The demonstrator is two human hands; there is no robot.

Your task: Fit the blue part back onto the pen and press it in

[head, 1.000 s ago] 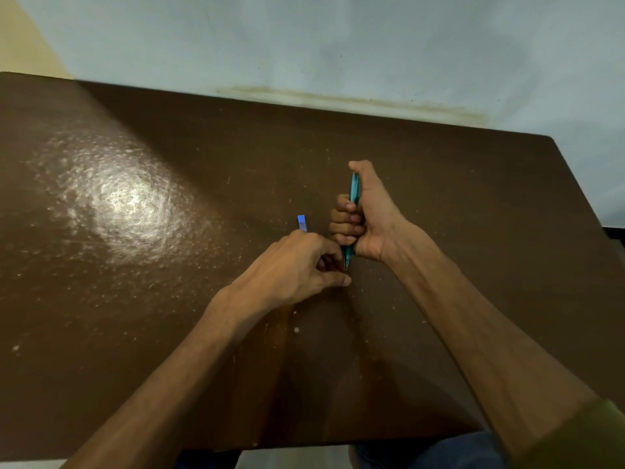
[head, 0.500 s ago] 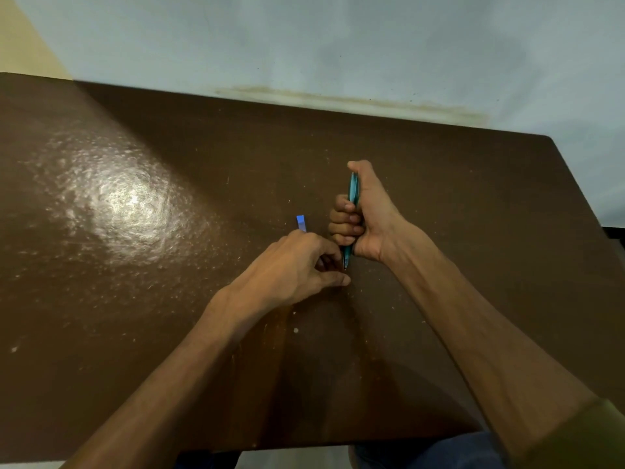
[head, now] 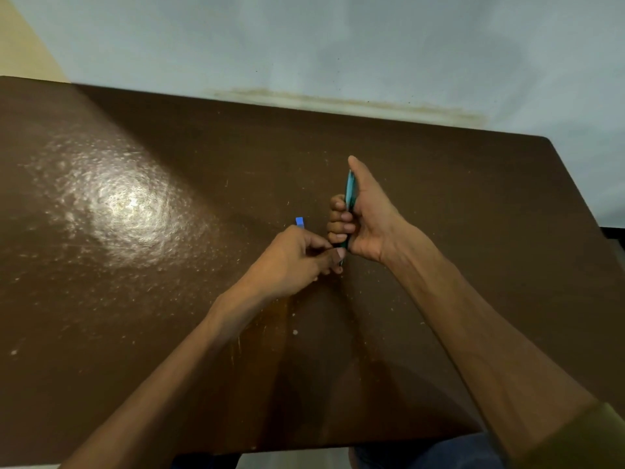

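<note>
teal plastic is seen in the grip of the right hand (head: 367,218): a slim teal pen (head: 349,198) is held nearly upright above the middle of the table, with the fingers (head: 338,227) curled round its barrel and the thumb laid straight along its far side. the upper end of the pen is shown beside the thumb, and the lower end is seen to come out below the fist, where a thin tip is only partly visible.

the lower tip of the pen is met by the left hand (head: 297,257), whose thumb and forefinger are pinched together just at that end. whether the tip itself or some small part on it is pinched cannot be told, since the spot is hidden by the fingertips. the two hands are touching or almost touching there.

a small blue piece (head: 299,222) is seen just beyond the knuckles of the left hand; most of it is covered, so whether it is held by that hand or lies on the table cannot be told.

both forearms are stretched over a dark brown table (head: 135,299) with a glossy, scuffed top, on which a bright patch of reflected light is seen at the left. a pale wall (head: 338,45) is seen behind the table's far edge. an olive sleeve (head: 581,441) is shown on the right arm.
</note>
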